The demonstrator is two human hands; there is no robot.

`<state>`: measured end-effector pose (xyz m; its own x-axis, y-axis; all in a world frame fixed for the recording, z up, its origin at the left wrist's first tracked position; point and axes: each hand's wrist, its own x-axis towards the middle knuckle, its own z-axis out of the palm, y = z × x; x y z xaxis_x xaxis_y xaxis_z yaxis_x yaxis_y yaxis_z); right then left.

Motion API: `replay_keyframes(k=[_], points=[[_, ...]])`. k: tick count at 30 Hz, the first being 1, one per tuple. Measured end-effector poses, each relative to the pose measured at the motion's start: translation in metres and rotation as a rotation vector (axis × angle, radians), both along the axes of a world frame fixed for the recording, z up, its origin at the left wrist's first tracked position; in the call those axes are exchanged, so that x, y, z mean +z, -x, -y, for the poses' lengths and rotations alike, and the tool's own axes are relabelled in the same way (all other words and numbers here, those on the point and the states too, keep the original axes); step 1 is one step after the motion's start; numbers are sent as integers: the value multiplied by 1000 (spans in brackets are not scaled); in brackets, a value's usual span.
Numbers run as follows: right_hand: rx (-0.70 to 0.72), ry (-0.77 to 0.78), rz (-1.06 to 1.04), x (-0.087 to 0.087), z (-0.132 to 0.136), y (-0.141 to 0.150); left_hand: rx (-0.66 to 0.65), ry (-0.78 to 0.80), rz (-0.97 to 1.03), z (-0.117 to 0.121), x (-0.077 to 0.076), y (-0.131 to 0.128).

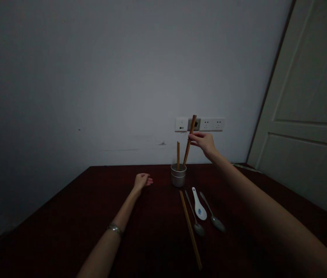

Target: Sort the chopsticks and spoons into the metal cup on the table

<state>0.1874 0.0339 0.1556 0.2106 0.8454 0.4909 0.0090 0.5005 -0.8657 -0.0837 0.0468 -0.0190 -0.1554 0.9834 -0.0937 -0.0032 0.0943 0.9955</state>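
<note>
My right hand (203, 142) is pinched around a pair of wooden chopsticks (192, 125), gripping them at mid-length. They lean up to the right, their lower ends at the rim of a grey metal cup (178, 178). Another pair of chopsticks (178, 154) stands upright inside that cup. To the left, my left hand (143, 180) rests at the table with loosely bent fingers apart and holds nothing. In front of the cup lie more chopsticks (191, 231), a thin long-handled metal spoon (198, 229), a white soup spoon with a blue pattern (200, 210) and a larger metal spoon (217, 223).
The dark red table (73, 216) meets a pale wall (108, 77) at the back. Wall sockets (212, 124) sit behind my right hand. A light panelled door (308, 108) stands on the right. My left wrist wears a bracelet (114, 228).
</note>
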Motion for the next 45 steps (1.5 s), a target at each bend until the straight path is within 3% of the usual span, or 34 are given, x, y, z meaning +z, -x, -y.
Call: replay_keyframes(k=[5, 10, 18, 24, 33, 45], points=[[-64, 6, 12, -17, -37, 2, 46, 10, 13, -5, -26, 5], [-75, 23, -20, -45, -61, 4, 82, -127, -60, -9, -41, 2], [-86, 131, -42, -96, -78, 3, 86, -189, -94, -9, -46, 2], [-62, 144, -18, -121, -77, 3, 86, -194, -90, -9, -46, 1], [-72, 158, 54, -140, -82, 5, 77, -203, -80, -8, -44, 1], [-65, 214, 80, -138, -85, 6, 85, -208, -119, -7, -44, 2]])
